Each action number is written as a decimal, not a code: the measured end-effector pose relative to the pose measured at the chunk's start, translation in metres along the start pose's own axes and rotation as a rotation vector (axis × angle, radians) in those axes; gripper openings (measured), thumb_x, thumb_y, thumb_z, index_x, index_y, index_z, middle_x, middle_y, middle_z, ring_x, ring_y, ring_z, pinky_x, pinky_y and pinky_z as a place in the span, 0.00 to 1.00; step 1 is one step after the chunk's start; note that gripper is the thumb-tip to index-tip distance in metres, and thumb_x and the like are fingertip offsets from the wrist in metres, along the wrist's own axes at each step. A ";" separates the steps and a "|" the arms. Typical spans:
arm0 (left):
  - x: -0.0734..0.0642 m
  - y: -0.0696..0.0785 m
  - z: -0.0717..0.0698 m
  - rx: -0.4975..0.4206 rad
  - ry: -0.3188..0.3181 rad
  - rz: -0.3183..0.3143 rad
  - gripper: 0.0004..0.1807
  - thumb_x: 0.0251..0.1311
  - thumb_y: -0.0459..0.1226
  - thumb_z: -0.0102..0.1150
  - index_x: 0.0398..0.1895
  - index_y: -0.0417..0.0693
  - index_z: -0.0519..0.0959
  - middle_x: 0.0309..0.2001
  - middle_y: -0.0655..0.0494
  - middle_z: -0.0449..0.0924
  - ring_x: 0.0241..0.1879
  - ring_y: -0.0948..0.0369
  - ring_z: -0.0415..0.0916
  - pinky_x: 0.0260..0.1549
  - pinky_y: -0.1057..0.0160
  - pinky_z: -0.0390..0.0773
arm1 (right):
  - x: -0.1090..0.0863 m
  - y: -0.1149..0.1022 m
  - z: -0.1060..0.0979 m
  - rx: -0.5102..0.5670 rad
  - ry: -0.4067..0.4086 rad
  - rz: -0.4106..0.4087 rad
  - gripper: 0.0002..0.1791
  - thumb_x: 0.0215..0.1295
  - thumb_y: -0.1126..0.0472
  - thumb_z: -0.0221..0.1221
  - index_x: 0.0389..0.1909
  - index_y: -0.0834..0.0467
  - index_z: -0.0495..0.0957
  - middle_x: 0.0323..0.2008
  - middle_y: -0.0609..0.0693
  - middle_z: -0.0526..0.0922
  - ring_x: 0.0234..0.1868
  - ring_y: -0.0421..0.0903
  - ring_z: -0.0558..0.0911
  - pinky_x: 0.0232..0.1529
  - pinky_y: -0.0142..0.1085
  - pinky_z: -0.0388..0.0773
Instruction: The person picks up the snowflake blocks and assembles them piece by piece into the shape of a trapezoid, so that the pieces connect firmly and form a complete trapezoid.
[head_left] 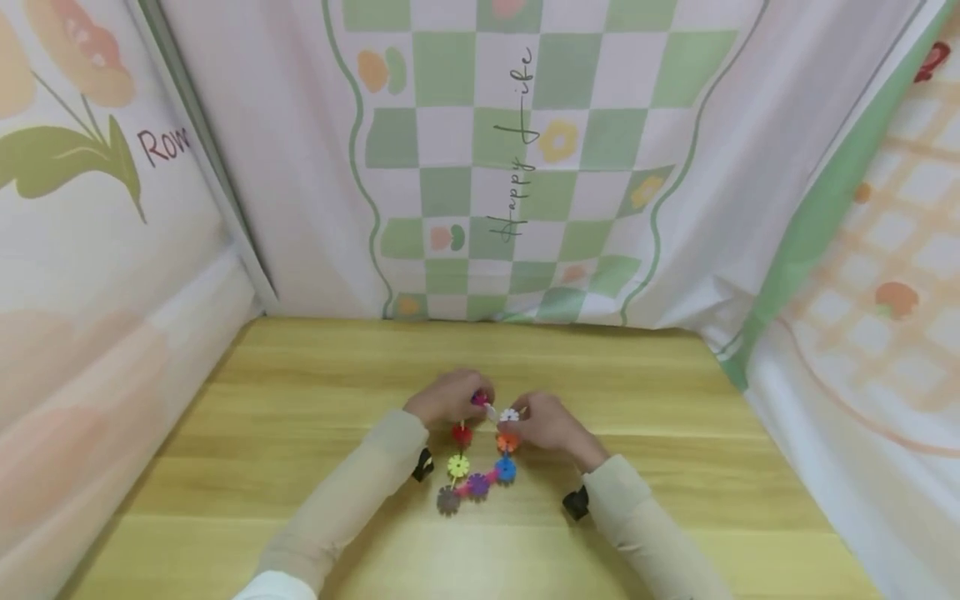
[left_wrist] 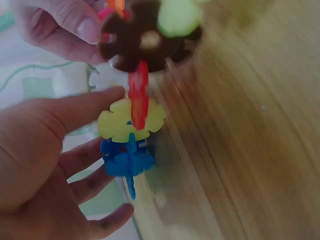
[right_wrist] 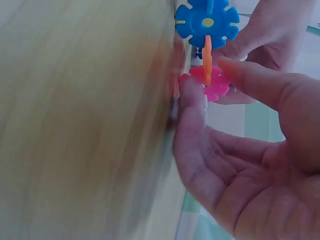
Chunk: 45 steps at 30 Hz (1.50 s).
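A loop of notched plastic snowflake discs lies over the table, with a yellow disc, a greyish-brown disc, a purple disc and a blue disc along its near part. At the loop's far left corner my left hand grips the chain by a dark pink disc. My right hand pinches the chain on the far right, close to a white disc and an orange disc. In the right wrist view, thumb and finger meet around a pink disc. Fingers partly hide the joints.
The wooden table extends around both hands. A green-and-white checked curtain hangs at its back edge, with printed cloths on the left and right. Black straps are visible at both wrists.
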<state>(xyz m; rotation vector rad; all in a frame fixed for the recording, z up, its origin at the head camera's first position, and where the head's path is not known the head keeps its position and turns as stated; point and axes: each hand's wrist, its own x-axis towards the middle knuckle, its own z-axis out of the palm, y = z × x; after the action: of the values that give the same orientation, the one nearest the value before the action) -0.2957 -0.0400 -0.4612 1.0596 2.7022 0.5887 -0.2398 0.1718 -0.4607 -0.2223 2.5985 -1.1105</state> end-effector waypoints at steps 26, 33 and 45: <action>-0.047 -0.018 -0.033 -0.322 0.062 -0.036 0.08 0.72 0.40 0.66 0.45 0.47 0.81 0.44 0.55 0.86 0.46 0.60 0.83 0.50 0.58 0.84 | 0.005 -0.035 -0.023 -0.140 -0.113 -0.378 0.28 0.70 0.60 0.69 0.68 0.63 0.78 0.33 0.46 0.87 0.33 0.39 0.84 0.35 0.33 0.84; -0.066 -0.009 -0.040 -0.480 0.111 -0.040 0.19 0.70 0.44 0.69 0.59 0.45 0.83 0.50 0.56 0.88 0.48 0.59 0.83 0.51 0.58 0.85 | -0.007 -0.051 -0.032 -0.171 -0.136 -0.471 0.28 0.71 0.59 0.69 0.69 0.60 0.77 0.34 0.44 0.87 0.35 0.38 0.86 0.35 0.31 0.85; -0.096 0.017 -0.039 -0.666 0.202 -0.001 0.16 0.68 0.45 0.71 0.55 0.53 0.88 0.45 0.57 0.88 0.42 0.59 0.80 0.39 0.64 0.82 | -0.035 -0.065 -0.044 -0.281 -0.044 -0.630 0.27 0.68 0.59 0.71 0.67 0.54 0.81 0.37 0.39 0.86 0.38 0.32 0.83 0.46 0.34 0.87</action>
<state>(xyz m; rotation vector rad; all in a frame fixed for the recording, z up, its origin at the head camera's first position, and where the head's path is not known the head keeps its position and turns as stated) -0.2273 -0.1060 -0.4165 0.8384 2.3465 1.5211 -0.2202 0.1654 -0.3771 -1.1762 2.7032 -0.8766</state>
